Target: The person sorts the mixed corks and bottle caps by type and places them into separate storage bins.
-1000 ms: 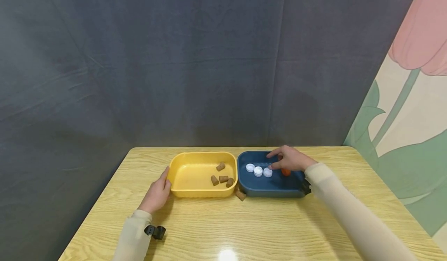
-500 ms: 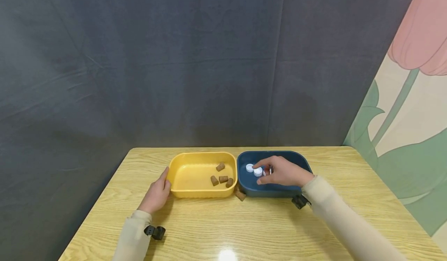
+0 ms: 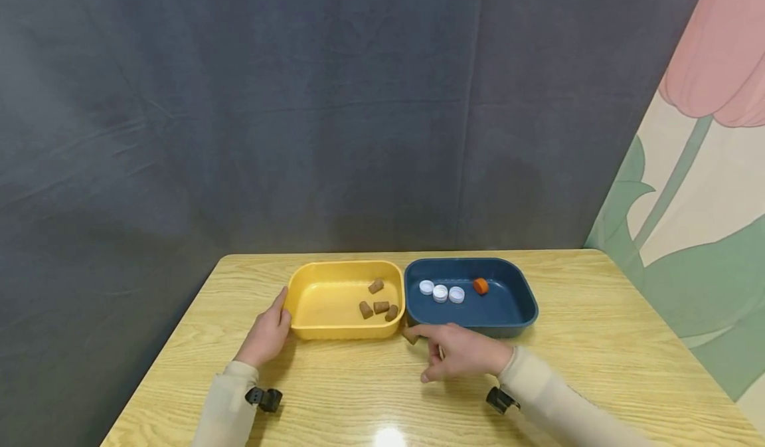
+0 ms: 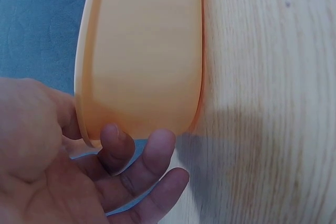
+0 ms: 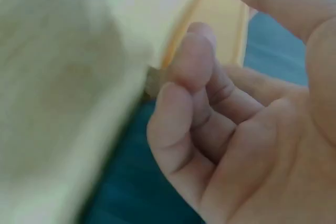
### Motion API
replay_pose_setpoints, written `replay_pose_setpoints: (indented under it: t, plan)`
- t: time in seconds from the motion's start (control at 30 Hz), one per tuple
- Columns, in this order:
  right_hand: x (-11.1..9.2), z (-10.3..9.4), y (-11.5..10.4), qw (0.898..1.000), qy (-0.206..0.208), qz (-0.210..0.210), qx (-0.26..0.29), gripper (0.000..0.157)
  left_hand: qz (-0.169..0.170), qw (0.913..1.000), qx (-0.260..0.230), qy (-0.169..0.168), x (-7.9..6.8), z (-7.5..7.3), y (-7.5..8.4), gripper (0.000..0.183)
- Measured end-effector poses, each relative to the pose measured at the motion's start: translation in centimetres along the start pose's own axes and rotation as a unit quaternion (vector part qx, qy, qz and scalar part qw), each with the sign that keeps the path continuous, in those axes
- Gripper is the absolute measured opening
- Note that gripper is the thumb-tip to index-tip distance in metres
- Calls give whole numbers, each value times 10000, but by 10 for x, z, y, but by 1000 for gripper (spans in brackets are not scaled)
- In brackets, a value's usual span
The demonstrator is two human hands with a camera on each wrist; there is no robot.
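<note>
At the left end of a yellow plastic bin point(image 3: 323, 307), my left hand point(image 3: 267, 334) grips the wall; in the left wrist view its thumb is at the rim and its fingers curl against the end. Several brown corks point(image 3: 381, 307) lie inside that bin. One more cork point(image 3: 410, 336) is on the table at the front, where the two bins meet. My right hand point(image 3: 469, 351) reaches over it, index fingertip right at the cork, thumb held apart and the other fingers bent. In the right wrist view the cork point(image 5: 153, 82) shows partly behind the fingers.
A dark blue bin point(image 3: 499, 301) stands against the yellow one's right side. It holds three white bottle caps point(image 3: 440, 293) in a row and an orange cap point(image 3: 481, 286). Behind the wooden table point(image 3: 335, 394) hangs a grey curtain point(image 3: 358, 135).
My right hand has moved left and toward me, from over the blue bin to the loose cork on the table. The orange cap now shows uncovered. My left hand stays on the yellow bin.
</note>
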State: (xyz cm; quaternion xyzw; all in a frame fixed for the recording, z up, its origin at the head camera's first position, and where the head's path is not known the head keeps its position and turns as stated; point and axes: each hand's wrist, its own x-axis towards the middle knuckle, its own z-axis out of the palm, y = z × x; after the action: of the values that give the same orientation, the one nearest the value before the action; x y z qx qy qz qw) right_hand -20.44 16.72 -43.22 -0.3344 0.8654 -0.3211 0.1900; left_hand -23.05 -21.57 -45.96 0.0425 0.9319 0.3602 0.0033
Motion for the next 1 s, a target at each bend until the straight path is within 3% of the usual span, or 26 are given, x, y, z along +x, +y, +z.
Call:
replay_pose_setpoints:
  t: [0.17, 0.37, 0.5, 0.83, 1.0]
  plan:
    - [5, 15, 5, 9997, 114, 223, 21, 88, -46, 10000, -16, -26, 0, 0, -1, 56]
    - [12, 26, 10, 9987, 252, 435, -76, 94, -59, 10000, -66, -20, -1, -1, 0, 55]
    - [14, 28, 11, 9984, 334, 455, -58, 91, -24, 10000, -88, -15, -1, -1, 1, 55]
    - [13, 28, 10, 9990, 428, 99, -68, 63, 11, 10000, -88, -2, 0, 0, 0, 55]
    - [14, 30, 11, 9984, 475, 252, -163, 72, 22, 10000, -93, -11, 0, 0, 0, 55]
